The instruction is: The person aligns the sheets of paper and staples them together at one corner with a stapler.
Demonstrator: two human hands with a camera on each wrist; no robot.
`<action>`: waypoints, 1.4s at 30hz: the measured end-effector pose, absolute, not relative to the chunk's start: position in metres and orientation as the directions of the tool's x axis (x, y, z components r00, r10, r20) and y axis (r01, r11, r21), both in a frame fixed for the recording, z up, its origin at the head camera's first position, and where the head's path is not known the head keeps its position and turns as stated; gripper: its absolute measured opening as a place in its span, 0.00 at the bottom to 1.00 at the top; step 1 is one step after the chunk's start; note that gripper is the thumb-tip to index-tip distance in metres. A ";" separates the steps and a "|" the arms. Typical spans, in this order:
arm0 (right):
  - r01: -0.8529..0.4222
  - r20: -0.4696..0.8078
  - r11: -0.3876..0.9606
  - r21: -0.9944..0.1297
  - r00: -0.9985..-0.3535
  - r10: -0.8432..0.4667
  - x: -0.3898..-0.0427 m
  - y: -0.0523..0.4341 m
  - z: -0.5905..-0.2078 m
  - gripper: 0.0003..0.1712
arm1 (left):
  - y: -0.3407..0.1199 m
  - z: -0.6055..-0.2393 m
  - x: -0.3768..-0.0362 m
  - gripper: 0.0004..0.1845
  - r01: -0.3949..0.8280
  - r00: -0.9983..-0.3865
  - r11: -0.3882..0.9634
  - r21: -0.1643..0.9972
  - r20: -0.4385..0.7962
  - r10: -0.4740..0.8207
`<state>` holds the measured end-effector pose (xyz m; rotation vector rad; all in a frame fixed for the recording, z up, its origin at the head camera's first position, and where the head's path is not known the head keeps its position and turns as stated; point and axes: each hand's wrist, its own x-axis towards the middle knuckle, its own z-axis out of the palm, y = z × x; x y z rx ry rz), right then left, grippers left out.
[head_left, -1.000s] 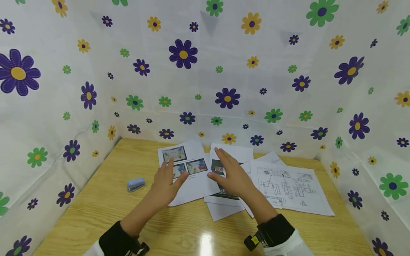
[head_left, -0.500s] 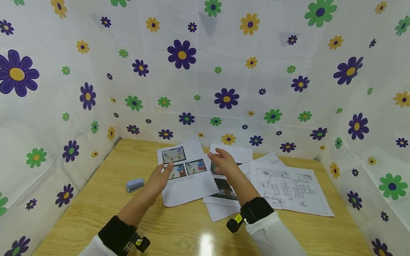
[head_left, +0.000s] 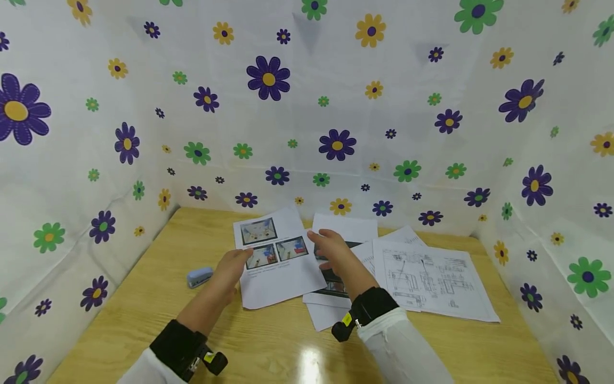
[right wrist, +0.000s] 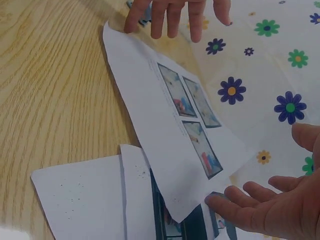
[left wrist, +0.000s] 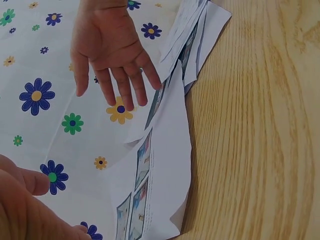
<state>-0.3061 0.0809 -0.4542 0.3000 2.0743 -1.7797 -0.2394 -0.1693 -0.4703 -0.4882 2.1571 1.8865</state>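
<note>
In the head view a white sheet with several colour photos (head_left: 283, 280) lies on the table, its far end toward the cloth. My left hand (head_left: 227, 272) hovers at the sheet's left edge, fingers relaxed and holding nothing. Over the sheet's right edge is my right hand (head_left: 333, 253), also holding nothing, its fingers loosely extended. The right wrist view shows the right hand's fingers (right wrist: 245, 205) close by one corner of the sheet, palm up. In the left wrist view the right palm (left wrist: 112, 42) faces the camera, while part of the left hand (left wrist: 25, 205) shows at the lower left.
Under and beside the photo sheet, more papers overlap, including a dark-printed page (head_left: 333, 285) and a line-drawing sheet (head_left: 446, 280) to the right. A small light-blue stapler (head_left: 199, 277) sits left on the wooden table (head_left: 153, 309). Flower-patterned cloth (head_left: 307, 117) encloses the back and sides.
Both hands have drawn down and turned their palms more toward each other. The right forearm has shifted left, and the left hand has moved slightly left off the photos. The papers look unmoved.
</note>
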 end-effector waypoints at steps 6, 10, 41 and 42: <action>0.487 -0.496 0.131 -0.864 -0.867 -0.052 -0.311 0.082 -0.461 0.41 | -0.170 -0.472 -0.245 0.38 -0.405 -0.911 0.010 0.914 -0.402 -0.089; 0.514 -0.522 0.098 -0.852 -0.849 -0.078 -0.311 0.082 -0.467 0.40 | -0.170 -0.474 -0.245 0.37 -0.441 -0.891 -0.066 0.895 -0.446 -0.089; 0.417 -0.427 0.107 -0.902 -0.899 -0.099 -0.313 0.086 -0.485 0.31 | -0.179 -0.490 -0.239 0.41 -0.380 -0.914 0.008 0.925 -0.374 -0.155; 0.415 -0.425 0.097 -0.904 -0.898 -0.114 -0.313 0.086 -0.486 0.31 | -0.179 -0.490 -0.239 0.41 -0.381 -0.916 0.006 0.925 -0.376 -0.140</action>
